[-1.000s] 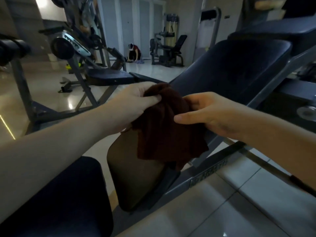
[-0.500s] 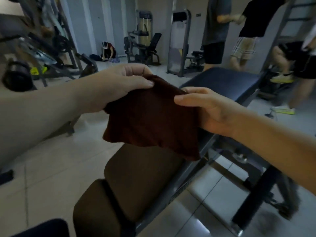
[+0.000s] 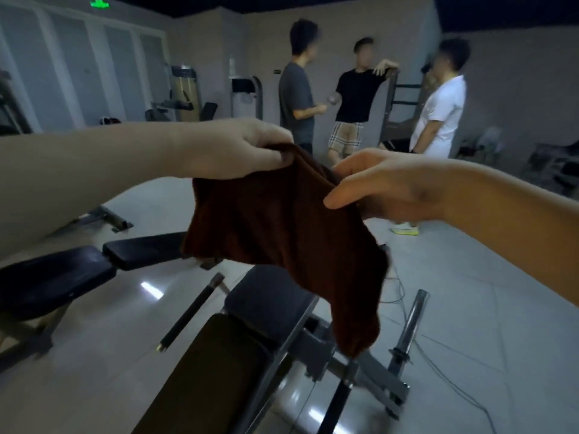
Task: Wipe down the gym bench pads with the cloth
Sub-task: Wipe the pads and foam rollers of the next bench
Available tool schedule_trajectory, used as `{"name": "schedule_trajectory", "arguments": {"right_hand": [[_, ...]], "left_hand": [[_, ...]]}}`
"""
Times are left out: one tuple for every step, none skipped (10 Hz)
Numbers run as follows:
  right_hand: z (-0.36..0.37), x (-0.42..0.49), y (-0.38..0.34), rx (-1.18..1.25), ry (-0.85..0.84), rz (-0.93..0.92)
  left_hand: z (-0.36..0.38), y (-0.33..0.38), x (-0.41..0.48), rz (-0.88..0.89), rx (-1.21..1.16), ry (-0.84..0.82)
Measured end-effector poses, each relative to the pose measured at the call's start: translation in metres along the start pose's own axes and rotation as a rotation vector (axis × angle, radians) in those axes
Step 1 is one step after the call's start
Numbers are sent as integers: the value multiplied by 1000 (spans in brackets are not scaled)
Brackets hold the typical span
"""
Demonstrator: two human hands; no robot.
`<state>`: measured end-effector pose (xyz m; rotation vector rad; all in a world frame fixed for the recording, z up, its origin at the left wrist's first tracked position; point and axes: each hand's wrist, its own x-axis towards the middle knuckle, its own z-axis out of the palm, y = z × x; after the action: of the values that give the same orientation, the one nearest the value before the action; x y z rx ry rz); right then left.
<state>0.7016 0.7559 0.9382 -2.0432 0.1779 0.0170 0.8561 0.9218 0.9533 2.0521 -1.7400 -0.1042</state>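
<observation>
Mid-frame, cloth (image 3: pixel 282 239): hangs slack above bench pad (image 3: pixel 269 302).
Left hand (image 3: pixel 247 148): pinches top edge.
Right hand (image 3: pixel 385 186): pinches opposite edge.

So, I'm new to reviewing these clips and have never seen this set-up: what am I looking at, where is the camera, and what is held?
No machine here: a person wears a wide-angle camera on the head, looking forward and down, so both bare arms are their own. The left hand and the right hand each pinch the upper edge of a dark brown cloth, which hangs over a gym bench pad. A second bench stands on the floor at left; three people stand at the back.
</observation>
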Motion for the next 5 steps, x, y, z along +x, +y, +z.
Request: {"name": "schedule_trajectory", "arguments": {"right_hand": [[-52, -32, -38, 34, 107, 80], [-96, -61, -59, -71, 139, 209], [-130, -89, -71, -182, 88, 290], [-165, -117, -69, -205, 99, 361], [-203, -141, -60, -147, 215, 378]], "left_hand": [[-34, 44, 59, -56, 64, -35], [-34, 75, 94, -66, -44, -29], [-18, 104, 132, -29, -168, -18], [-3, 129, 170, 1, -325, 31], [14, 151, 207, 12, -423, -14]]}}
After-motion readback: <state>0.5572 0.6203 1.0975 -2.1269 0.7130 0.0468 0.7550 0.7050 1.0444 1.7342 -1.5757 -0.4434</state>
